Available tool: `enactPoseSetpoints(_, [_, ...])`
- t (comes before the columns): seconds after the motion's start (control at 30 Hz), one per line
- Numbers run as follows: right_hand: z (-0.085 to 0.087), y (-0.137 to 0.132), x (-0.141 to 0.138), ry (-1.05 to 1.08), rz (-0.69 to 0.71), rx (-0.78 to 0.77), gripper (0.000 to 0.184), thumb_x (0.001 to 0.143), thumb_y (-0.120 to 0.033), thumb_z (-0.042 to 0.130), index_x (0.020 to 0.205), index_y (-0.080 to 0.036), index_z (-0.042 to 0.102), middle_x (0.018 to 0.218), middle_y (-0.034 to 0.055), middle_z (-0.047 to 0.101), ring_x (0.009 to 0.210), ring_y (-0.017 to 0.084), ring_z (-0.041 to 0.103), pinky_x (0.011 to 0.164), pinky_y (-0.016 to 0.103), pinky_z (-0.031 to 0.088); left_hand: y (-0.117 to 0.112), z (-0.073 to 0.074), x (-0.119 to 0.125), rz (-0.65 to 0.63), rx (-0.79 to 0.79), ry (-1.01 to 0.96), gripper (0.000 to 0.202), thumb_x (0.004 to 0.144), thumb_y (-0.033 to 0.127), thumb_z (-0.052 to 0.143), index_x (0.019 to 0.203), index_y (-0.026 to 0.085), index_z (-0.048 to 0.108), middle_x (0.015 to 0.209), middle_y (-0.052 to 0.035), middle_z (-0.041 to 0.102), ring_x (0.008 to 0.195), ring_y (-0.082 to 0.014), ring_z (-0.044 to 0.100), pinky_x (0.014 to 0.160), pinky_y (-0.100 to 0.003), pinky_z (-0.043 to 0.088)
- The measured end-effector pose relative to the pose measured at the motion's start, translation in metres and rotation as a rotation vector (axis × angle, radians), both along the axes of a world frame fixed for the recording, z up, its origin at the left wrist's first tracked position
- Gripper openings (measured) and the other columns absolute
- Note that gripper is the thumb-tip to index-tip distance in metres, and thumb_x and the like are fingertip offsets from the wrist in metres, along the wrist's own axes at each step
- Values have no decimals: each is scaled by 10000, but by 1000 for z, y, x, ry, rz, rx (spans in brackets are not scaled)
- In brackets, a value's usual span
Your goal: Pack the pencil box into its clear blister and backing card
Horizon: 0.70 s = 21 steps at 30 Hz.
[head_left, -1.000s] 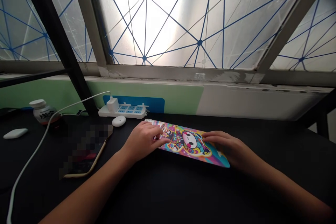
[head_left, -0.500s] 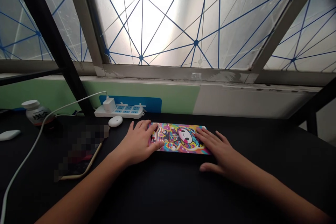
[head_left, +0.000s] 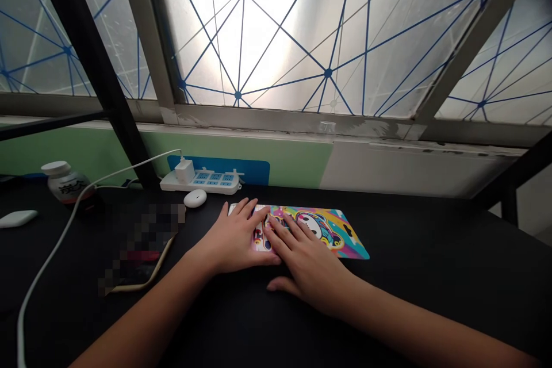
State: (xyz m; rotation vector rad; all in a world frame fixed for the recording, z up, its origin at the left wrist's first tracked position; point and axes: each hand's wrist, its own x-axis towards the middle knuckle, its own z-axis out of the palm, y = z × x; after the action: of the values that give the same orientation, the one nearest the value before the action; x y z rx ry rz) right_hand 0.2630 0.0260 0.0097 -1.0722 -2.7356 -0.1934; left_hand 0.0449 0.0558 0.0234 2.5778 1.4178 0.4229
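A thin mouse pad [head_left: 351, 244] with a bright multicoloured cartoon print lies on the black desk [head_left: 422, 241], in front of the wall. On its left end rests my left hand [head_left: 237, 238], fingers spread and thumb along the front edge. My right hand [head_left: 308, 259] lies flat across the middle of the print, fingertips close to my left hand and thumb out over the desk. Both hands are open and cover parts of the picture. The pad's right end, with rounded corners, is uncovered.
Behind the pad, a white power strip [head_left: 215, 181] carries a plugged charger [head_left: 184, 171]. A white round case [head_left: 195, 198] sits left of my hand. A blurred item with a tan edge [head_left: 146, 282], a bottle [head_left: 66, 184] and a white cable [head_left: 52, 256] occupy the left side.
My right hand has moved left across the mouse pad, from its right end to near my left hand. The pad's right end has come into sight. The view has shifted slightly.
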Motion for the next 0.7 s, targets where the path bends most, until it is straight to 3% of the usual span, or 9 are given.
enactPoseSetpoints(0.13, [8,5,-16,-13,13,-53,955,811,-607,713,1538,-96,362,1581,228,339,1447,455,313,1137,661,314,0,1,0,5,-7,20,1006,742,818,585,1554,274,344,1613,-180,324,1490,-438,236,1133,-727,149])
enactPoseSetpoints(0.43, [30,6,6,-53,-15,-281,1021,803,-781,557,1577,-179,273,1639,134,211,1513,378,152,1191,630,224,0,9,-1,33,-78,106,1102,721,931,435,1591,284,236,1654,-126,236,1517,-400,173,1154,-721,95])
enactPoseSetpoints(0.53, [31,6,29,-27,-35,-335,986,813,-778,554,1585,-249,245,1642,99,226,1514,368,161,1199,621,207,0,9,-1,34,-92,109,1129,702,946,431,1597,292,215,1658,-104,232,1515,-417,168,1154,-725,101])
enactPoseSetpoints(0.7, [25,0,99,-23,-171,-322,822,889,-702,534,1575,-334,268,1640,54,255,1509,359,183,1180,654,226,1,9,-2,23,-73,126,1113,712,944,423,1593,289,239,1655,-126,229,1511,-433,166,1144,-745,71])
